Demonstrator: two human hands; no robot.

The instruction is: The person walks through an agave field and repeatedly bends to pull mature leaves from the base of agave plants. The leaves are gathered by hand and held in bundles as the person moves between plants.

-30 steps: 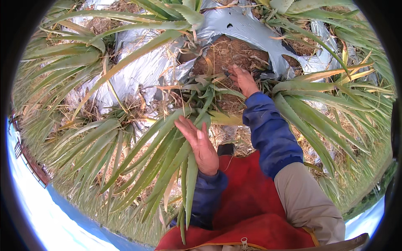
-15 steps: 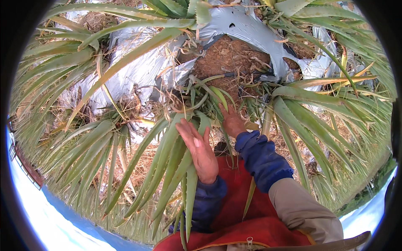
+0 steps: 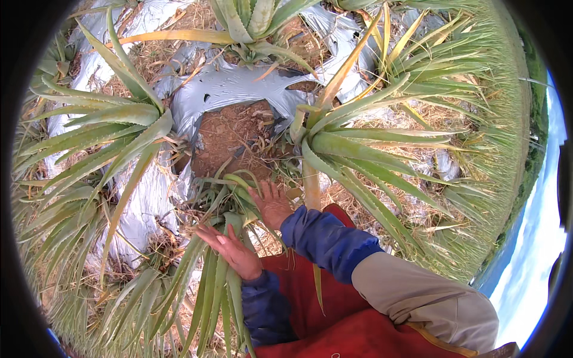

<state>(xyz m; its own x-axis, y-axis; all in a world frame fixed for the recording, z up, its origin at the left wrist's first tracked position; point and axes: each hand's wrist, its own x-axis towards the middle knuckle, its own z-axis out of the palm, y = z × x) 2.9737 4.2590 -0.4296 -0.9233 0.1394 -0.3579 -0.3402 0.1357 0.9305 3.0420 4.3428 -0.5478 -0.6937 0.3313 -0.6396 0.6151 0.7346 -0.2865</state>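
Observation:
An aloe plant (image 3: 210, 287) with long, toothed green leaves stands right in front of me. My left hand (image 3: 237, 255) lies along the upper side of its leaves, fingers stretched out and holding nothing. Just beyond and to the right is my right hand (image 3: 273, 207), its fingers spread at a small cluster of curved green leaves (image 3: 240, 186) at the base. Those fingertips seem to touch the leaves without closing round them. Bare reddish soil (image 3: 230, 128) lies past the fingertips, inside a torn opening in silver plastic sheeting (image 3: 239, 88).
Larger aloe plants stand to the right (image 3: 340, 143), to the left (image 3: 128, 116) and at the far side (image 3: 248, 30). Dry straw (image 3: 382, 206) covers ground between rows. A red apron (image 3: 316, 298) hangs in front of me, beside a yellowed leaf (image 3: 318, 289).
The view has swung, so plants and hands appear further left and lower. My right hand's fingers, partly among leaves before, now show spread on top. My left hand stays flat by the leaves.

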